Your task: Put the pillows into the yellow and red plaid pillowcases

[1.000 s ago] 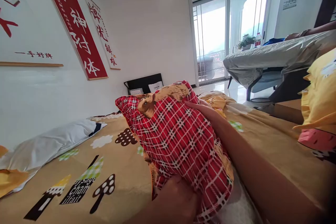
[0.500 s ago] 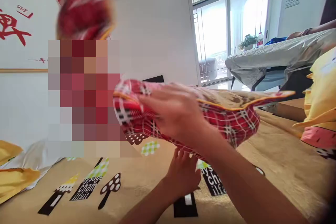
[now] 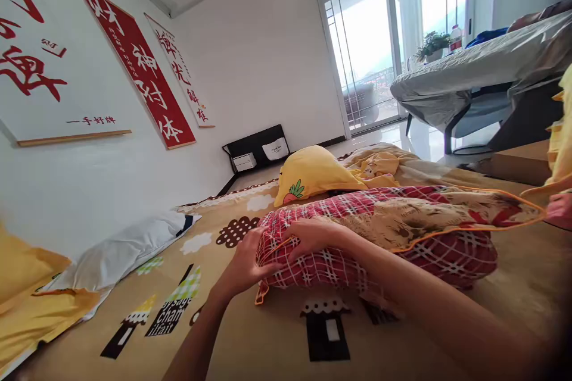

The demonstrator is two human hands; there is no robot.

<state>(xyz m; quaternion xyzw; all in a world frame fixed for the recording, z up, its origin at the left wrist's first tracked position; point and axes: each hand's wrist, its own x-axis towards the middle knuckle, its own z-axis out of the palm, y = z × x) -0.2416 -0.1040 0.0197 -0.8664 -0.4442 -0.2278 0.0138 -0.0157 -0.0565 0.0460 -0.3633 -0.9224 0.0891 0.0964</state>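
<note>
A pillow in a red plaid case with a tan printed panel [image 3: 393, 238] lies flat on the tan bedsheet [image 3: 250, 333] in front of me. Both hands grip its near left end. My left hand [image 3: 243, 265] pinches the orange-piped edge from the left, fingers closed on the cloth. My right hand [image 3: 313, 235] lies on top of the same end, fingers curled into the fabric. Behind the pillow sits a yellow pillow with a carrot print [image 3: 313, 172].
A bare white pillow [image 3: 120, 247] lies by the wall at left, with yellow cloth [image 3: 36, 303] at the near left. More yellow fabric [image 3: 560, 149] hangs at the right edge. A covered table [image 3: 473, 71] and glass doors [image 3: 366, 47] stand beyond the bed.
The plaid pillow was upright in my hands, then swung through the air, and now lies flat on the sheet. Both hands have come onto its left end.
</note>
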